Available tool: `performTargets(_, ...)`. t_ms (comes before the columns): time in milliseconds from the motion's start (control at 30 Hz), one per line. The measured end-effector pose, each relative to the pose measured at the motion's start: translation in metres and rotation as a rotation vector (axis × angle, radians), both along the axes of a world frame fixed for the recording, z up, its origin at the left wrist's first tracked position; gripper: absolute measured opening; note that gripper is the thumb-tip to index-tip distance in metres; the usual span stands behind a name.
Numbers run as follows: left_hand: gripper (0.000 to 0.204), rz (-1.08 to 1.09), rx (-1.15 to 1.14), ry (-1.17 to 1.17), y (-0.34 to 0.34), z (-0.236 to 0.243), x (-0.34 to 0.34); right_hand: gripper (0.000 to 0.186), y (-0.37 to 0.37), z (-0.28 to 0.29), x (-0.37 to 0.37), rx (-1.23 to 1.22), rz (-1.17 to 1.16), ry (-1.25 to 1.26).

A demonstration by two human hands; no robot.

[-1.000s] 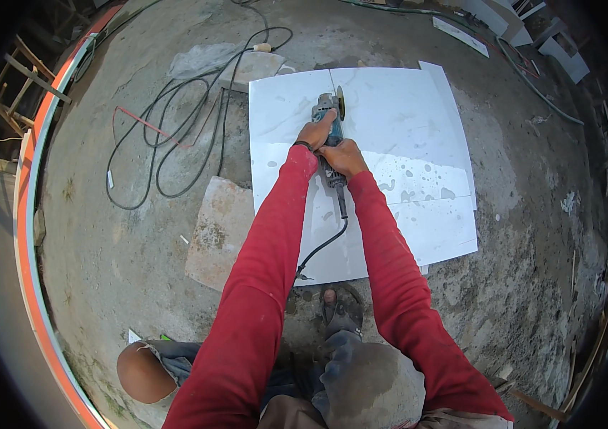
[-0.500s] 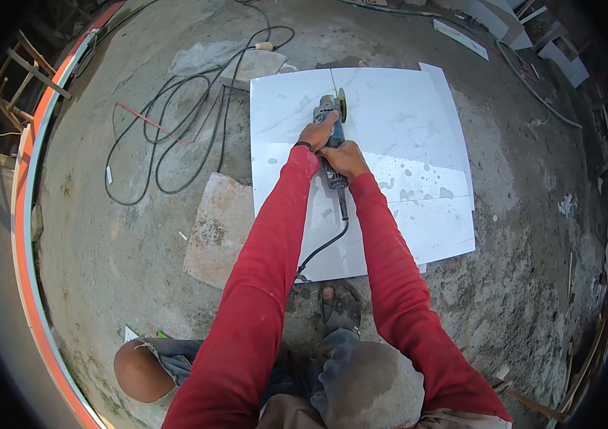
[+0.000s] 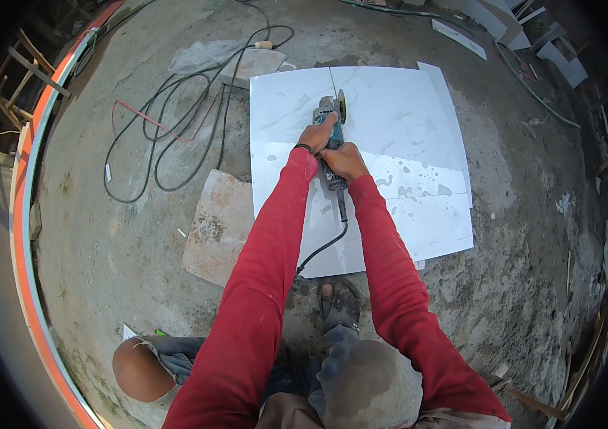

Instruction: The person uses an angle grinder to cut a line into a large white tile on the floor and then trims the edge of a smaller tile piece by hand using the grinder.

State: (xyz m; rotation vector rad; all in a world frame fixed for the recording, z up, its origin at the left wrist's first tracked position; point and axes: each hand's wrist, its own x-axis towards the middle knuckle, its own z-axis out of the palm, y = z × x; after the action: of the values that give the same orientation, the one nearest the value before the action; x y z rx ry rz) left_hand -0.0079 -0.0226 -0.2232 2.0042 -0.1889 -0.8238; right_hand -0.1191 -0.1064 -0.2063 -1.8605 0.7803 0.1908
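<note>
Angle grinder, teal and grey, handheld (image 3: 337, 134): over the white, glossy, flat panel (image 3: 418, 118), left of its middle; thin round disc (image 3: 342, 106) near the far edge. Left hand (image 3: 316, 134): fingers wrapped around its front body. Right hand (image 3: 347, 159): fingers clasped about its rear. Panel surface: wider rightward of the disc than leftward. Rough, pale brown slab (image 3: 211, 225): at the panel's left edge. Grey concrete floor (image 3: 525, 171): extends beyond the right edge.
</note>
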Motion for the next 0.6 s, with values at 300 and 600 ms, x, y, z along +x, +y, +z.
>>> performTargets(300, 0.11, -0.005, 0.003, -0.022, 0.002, 0.0, -0.005, 0.054, 0.003, 0.003, -0.006, 0.032, -0.02, 0.0)
performTargets(600, 0.108, -0.036, 0.012, -0.033, 0.003, -0.003, -0.009, 0.051, 0.005, 0.004, -0.013, 0.035, -0.005, -0.03)
